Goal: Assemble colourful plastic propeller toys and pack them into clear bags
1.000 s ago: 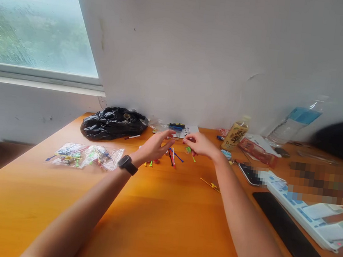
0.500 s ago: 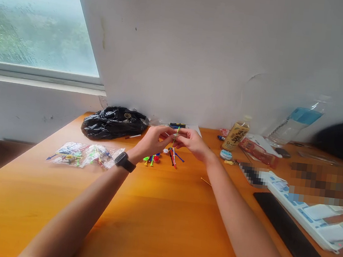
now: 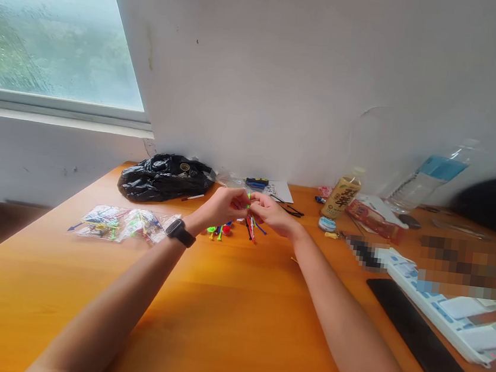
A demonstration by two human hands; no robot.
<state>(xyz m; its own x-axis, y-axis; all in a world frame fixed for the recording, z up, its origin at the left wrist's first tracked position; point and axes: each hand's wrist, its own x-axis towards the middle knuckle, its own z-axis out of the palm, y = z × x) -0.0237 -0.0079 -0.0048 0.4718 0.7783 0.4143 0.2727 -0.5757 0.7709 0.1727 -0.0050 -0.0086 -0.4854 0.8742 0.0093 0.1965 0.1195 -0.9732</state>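
Green piece [image 3: 249, 196] pinched between left hand [image 3: 227, 204] and right hand [image 3: 271, 214], both narrowed, neither nearer. Long axis seemingly near upright, mostly hidden. Coloured sticks [image 3: 251, 232] on worktop [image 3: 225, 309], just nearside of right hand.

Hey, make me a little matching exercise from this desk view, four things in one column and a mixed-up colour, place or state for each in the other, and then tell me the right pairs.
Things
1. Small green piece
2. Wristwatch
3. Power strip
4. Plastic bag

Descriptions
A. White, at the right side of the view
B. Held at the fingertips, between left hand and right hand
C. Black, shiny and crumpled, resting on the table
D. Dark, strapped on

Right pairs: 1-B, 2-D, 3-A, 4-C
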